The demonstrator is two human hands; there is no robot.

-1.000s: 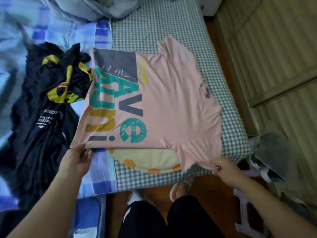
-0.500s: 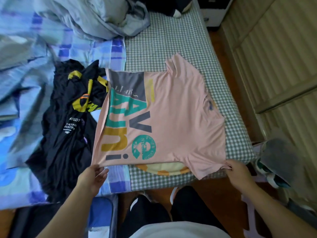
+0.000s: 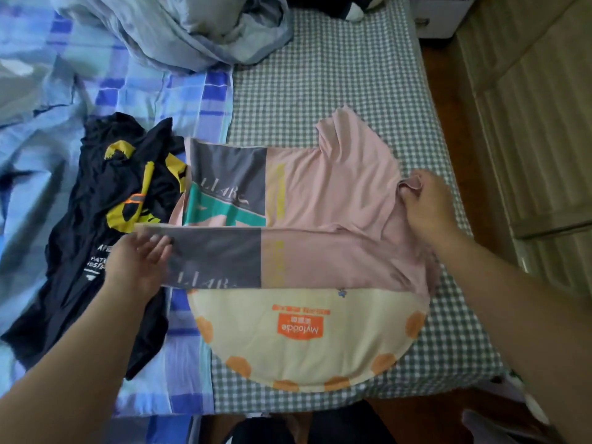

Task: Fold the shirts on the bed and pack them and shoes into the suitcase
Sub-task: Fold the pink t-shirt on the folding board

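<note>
The bed (image 3: 336,75) is big, with a checked sheet on the right and a blue blanket on the left. The pink shirt (image 3: 326,193) lies flat in the middle of it, with its near half folded over onto the far half. It looks soft, thin and light, so it will flop and wrinkle if held by 1 spot. I think it is best to hold it at 2 corners or edges and keep it stretched. A black shirt (image 3: 96,238) lies crumpled just left of it. A round cream cushion (image 3: 307,344) sits near, touching the pink shirt. The left hand (image 3: 137,267) has bent fingers gripping the folded hem edge. The right hand (image 3: 426,203) pinches a sleeve.
</note>
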